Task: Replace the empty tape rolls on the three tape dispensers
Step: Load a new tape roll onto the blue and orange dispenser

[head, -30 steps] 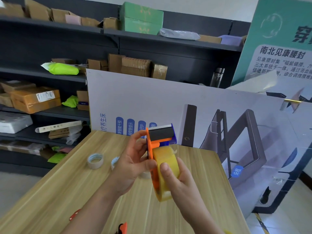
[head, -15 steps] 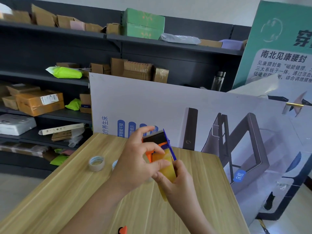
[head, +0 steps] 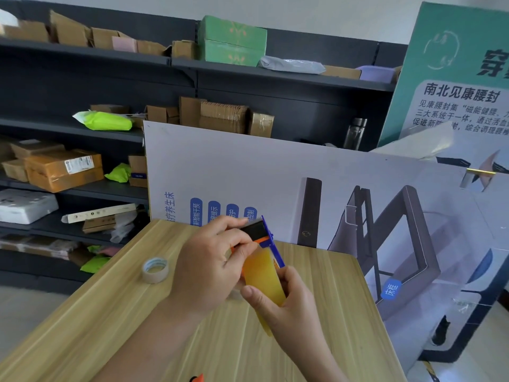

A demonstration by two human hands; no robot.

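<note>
I hold an orange and blue tape dispenser (head: 268,239) above the wooden table (head: 91,312). A full yellow tape roll (head: 263,279) sits in it, seen edge-on. My left hand (head: 209,267) grips the dispenser's upper part, fingers on its black roller. My right hand (head: 289,304) holds the roll from below, thumb on its face. An empty tape roll (head: 155,269) lies on the table to the left. An orange tip of another dispenser (head: 197,378) shows at the bottom edge.
A large printed board (head: 316,188) stands against the table's far edge. Dark shelves (head: 82,128) with cardboard boxes fill the back left. A green poster (head: 454,78) leans at the right. The table's right edge drops to the floor.
The dispenser has turned from side-on to edge-on. My left hand moved over its top, and the second empty roll behind it is now hidden.
</note>
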